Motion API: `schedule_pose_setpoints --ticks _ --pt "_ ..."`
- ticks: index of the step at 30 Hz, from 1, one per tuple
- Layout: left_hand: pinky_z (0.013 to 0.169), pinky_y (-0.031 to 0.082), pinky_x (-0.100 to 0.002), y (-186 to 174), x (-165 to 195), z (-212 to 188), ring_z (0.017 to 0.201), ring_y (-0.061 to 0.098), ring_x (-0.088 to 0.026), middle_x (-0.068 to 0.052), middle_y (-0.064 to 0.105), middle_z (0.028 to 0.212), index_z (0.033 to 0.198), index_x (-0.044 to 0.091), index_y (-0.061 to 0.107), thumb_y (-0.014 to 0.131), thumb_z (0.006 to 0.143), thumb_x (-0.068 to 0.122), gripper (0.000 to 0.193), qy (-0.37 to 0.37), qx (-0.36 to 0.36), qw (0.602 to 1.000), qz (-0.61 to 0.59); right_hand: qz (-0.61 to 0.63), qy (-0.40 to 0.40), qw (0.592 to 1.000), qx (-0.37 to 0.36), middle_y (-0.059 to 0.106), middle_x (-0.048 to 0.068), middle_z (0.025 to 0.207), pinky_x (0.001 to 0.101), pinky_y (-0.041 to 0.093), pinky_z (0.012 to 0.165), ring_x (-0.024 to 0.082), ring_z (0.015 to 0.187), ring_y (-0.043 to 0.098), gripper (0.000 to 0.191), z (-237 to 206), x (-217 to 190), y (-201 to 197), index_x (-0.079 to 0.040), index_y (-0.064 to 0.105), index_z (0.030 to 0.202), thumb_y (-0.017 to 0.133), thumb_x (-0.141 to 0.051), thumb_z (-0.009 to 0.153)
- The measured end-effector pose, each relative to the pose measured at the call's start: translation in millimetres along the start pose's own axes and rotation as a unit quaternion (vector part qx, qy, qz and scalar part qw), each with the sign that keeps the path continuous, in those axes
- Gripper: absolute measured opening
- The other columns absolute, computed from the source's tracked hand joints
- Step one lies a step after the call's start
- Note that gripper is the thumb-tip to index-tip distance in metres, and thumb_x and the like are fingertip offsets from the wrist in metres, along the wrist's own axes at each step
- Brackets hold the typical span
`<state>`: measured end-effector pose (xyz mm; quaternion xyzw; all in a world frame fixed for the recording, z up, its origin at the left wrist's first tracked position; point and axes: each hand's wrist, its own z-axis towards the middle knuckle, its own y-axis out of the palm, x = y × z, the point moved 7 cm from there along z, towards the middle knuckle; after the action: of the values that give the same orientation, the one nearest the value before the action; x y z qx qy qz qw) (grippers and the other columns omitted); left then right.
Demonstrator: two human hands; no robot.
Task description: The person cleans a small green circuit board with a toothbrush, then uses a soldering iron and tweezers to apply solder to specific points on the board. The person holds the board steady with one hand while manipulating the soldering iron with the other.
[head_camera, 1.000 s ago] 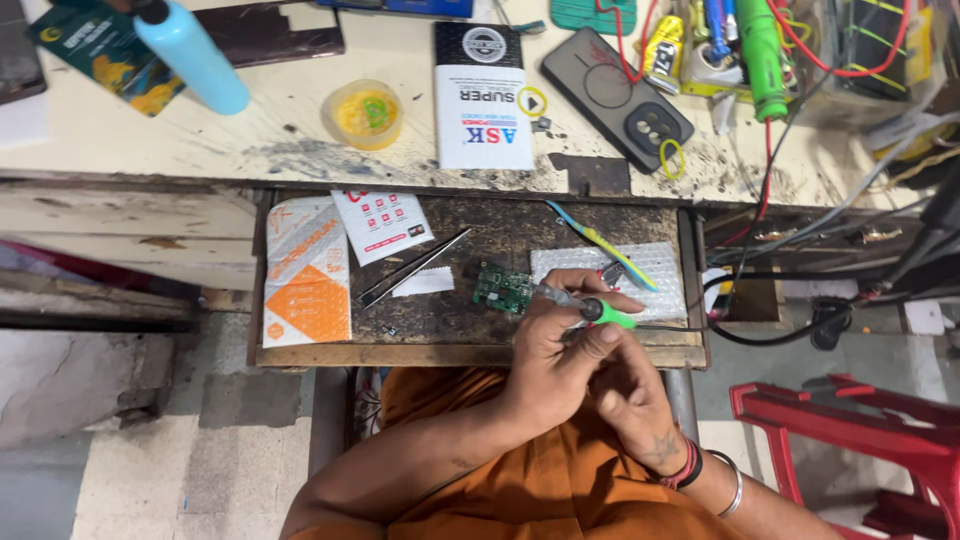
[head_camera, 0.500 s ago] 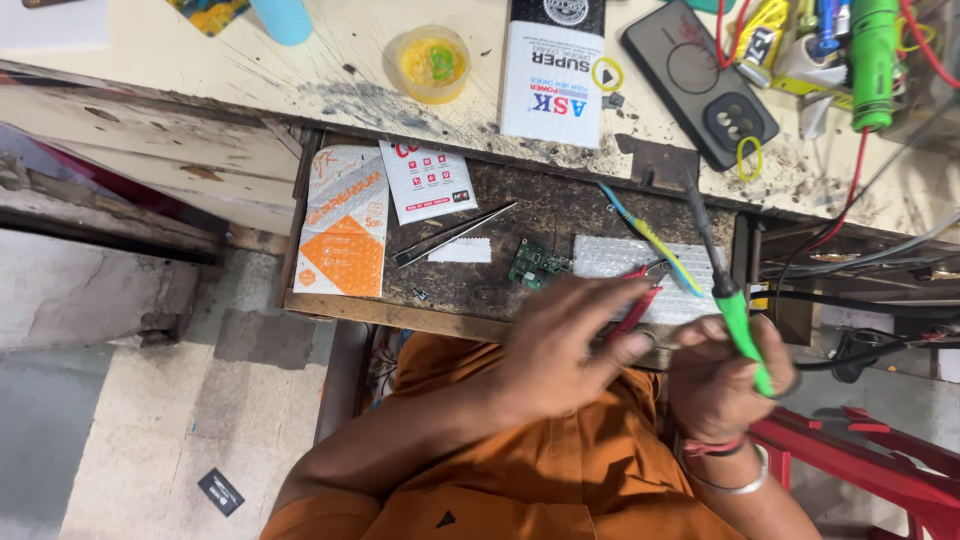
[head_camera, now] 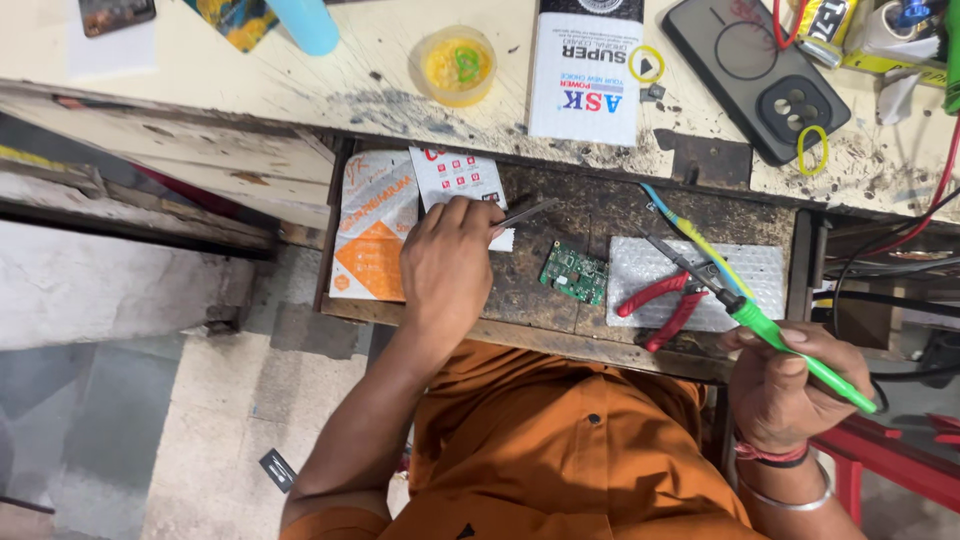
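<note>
My left hand [head_camera: 447, 262] lies on the open drawer tray [head_camera: 560, 335], its fingers closed around metal tweezers [head_camera: 530, 211] whose tips point right. My right hand [head_camera: 790, 385] is at the drawer's right front corner and holds a green-handled soldering iron [head_camera: 790, 345], with its dark tip aimed up and left over a sheet of bubble wrap [head_camera: 770, 275]. A small green circuit board [head_camera: 574, 272] rests on the drawer between my two hands, untouched. Red-handled pliers [head_camera: 660, 305] lie on the bubble wrap just left of the iron.
On the worn bench top sit a yellow paste pot [head_camera: 455, 65], a white box [head_camera: 587, 75], a dark phone [head_camera: 765, 80] lying back side up and a blue bottle [head_camera: 305, 22]. Orange-and-white packets [head_camera: 375, 240] fill the drawer's left end. Cables [head_camera: 890, 280] hang at the right.
My left hand has moved left from in front of my chest onto the drawer and taken the tweezers. The pliers now lie on the bubble wrap. My right hand still holds the iron.
</note>
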<state>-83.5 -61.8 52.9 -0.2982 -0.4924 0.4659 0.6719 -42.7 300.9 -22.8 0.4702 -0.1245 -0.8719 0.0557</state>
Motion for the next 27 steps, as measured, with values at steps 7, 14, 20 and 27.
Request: schedule_pose_setpoints --ticks 7,14,20,27 --pt "0.076 0.058 -0.040 -24 -28 -13 0.090 0.076 -0.028 -0.011 0.074 0.100 0.115 0.004 0.057 0.063 0.104 0.013 0.015 -0.120 0.069 0.969 -0.203 0.003 0.006 1.000 0.004 0.067 0.013 0.100 0.0420 0.066 0.076 0.024 0.086 0.075 0.026 -2 5 -9 -0.002 0.056 0.126 0.068 -0.024 0.116" --pt "0.075 0.058 -0.036 -20 -27 -18 0.084 0.075 -0.022 -0.008 0.073 0.095 0.116 0.005 0.064 0.072 0.097 0.016 0.024 -0.129 0.037 0.959 -0.248 -0.020 -0.005 1.000 -0.022 0.068 0.016 0.096 0.0401 0.066 0.074 0.025 0.082 0.075 0.024 0 3 2 -0.002 0.058 0.123 0.068 -0.022 0.116" --pt "0.076 0.058 -0.031 -29 -28 -21 0.090 0.074 -0.019 -0.007 0.071 0.102 0.110 0.004 0.065 0.073 0.097 0.014 0.018 -0.102 0.054 0.959 -0.258 -0.058 -0.008 0.997 -0.046 0.068 0.017 0.093 0.0398 0.067 0.075 0.024 0.083 0.075 0.026 6 -3 10 -0.001 0.057 0.123 0.066 -0.025 0.118" --pt "0.080 0.058 -0.029 -33 -33 -28 0.094 0.072 -0.017 -0.008 0.068 0.109 0.110 0.001 0.062 0.068 0.102 0.009 0.012 -0.076 0.063 0.955 -0.279 -0.058 0.009 0.998 -0.036 0.067 0.017 0.096 0.0400 0.067 0.077 0.025 0.085 0.074 0.029 0 -1 11 -0.001 0.056 0.123 0.068 -0.027 0.119"
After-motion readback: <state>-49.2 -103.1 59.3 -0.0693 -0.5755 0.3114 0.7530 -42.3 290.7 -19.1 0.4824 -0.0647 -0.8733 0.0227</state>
